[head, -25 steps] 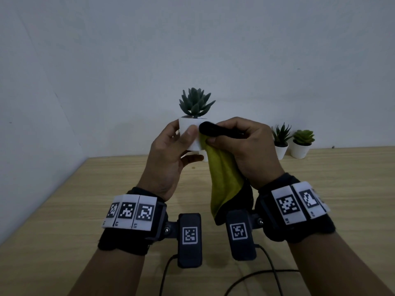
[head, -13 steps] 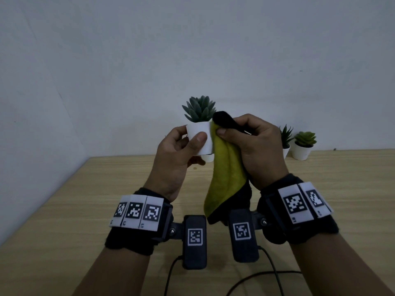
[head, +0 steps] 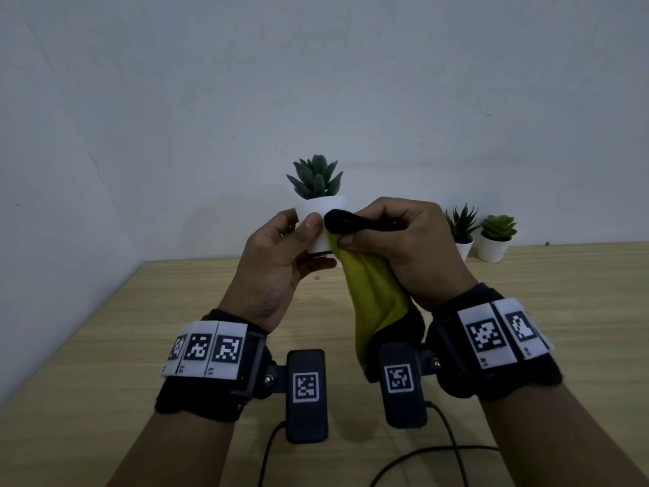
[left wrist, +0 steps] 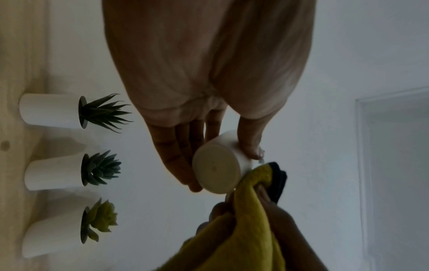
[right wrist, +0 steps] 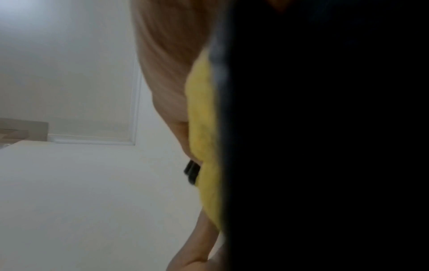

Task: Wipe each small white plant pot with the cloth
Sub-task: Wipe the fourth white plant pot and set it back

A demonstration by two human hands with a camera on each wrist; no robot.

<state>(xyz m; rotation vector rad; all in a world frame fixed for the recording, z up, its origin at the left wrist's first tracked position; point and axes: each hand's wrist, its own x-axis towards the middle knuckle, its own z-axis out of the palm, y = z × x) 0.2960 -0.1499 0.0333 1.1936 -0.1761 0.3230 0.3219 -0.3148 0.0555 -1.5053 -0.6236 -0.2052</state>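
Observation:
My left hand (head: 302,240) grips a small white pot (head: 321,210) with a dark green succulent, held upright above the table. In the left wrist view its round base (left wrist: 217,169) faces the camera, between my thumb and fingers. My right hand (head: 372,237) grips a yellow-and-black cloth (head: 375,293) and presses its top fold against the pot's right side. The cloth (left wrist: 250,210) hangs down below that hand. The right wrist view shows only a yellow strip of cloth (right wrist: 204,128) beside a dark mass.
Two more potted succulents (head: 463,246) (head: 493,247) stand at the back right of the wooden table (head: 140,346). The left wrist view shows three pots in a row (left wrist: 48,110) (left wrist: 53,172) (left wrist: 51,236). Black cables (head: 439,451) lie near the front edge.
My right hand slid the cloth up the pot's side to the rim, then back down to mid-height. My left hand kept hold of the pot, shifting it slightly.

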